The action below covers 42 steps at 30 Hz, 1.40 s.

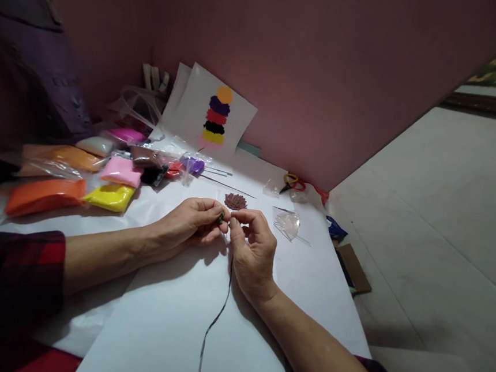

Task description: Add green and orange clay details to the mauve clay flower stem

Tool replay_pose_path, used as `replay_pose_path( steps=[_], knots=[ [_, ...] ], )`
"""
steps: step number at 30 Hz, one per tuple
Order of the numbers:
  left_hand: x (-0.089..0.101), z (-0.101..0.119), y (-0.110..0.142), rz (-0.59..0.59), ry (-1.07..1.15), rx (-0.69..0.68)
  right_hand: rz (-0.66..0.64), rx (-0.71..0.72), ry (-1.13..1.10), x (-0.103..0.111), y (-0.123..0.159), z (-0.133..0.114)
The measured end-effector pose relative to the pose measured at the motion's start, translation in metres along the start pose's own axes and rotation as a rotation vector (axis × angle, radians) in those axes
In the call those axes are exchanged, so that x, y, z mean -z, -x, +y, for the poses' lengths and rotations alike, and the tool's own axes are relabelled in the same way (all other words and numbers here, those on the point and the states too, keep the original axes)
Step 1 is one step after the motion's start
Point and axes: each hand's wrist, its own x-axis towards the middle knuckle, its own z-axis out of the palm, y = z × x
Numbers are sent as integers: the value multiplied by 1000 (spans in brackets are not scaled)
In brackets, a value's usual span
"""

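Note:
My left hand (196, 219) pinches a small dark green piece (221, 217) between thumb and fingers. Close beside it, almost touching, my right hand (251, 244) has thumb and forefinger pressed together. A thin dark cord (214, 321) trails from below the right fingertips toward the front of the white table; whether the fingers grip its end is hard to see. Just beyond the hands lies a brown layered flower shape (235, 201).
Bags of coloured modelling clay, including an orange one (45, 196) and a yellow one (110, 196), crowd the left. A sheet with painted colour patches (211, 104) leans on the wall. Yellow-and-red-handled scissors (292, 182) and clear plastic pieces (287, 225) lie right. The table's right edge drops to a tiled floor.

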Motion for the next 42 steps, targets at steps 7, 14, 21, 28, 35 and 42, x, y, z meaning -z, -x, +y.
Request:
replay_pose_path(
  steps=[7,14,21,28,35,42],
  knots=[
    [0,-1,1,-46,-32,14,-2,70,16,0,-1,-1],
    [1,-1,2,-78,-40,47,-28,64,26,0,2,2],
    [-1,5,3,-59,179,104,-31,315,87,1,3,-6],
    [-9,9,6,-100,374,213,-189,441,334,0,5,-13],
    [-8,8,5,-38,374,180,-86,374,301,2,3,-9],
    [-2,2,2,-102,290,134,11,301,260,4,-1,-3]
  ],
)
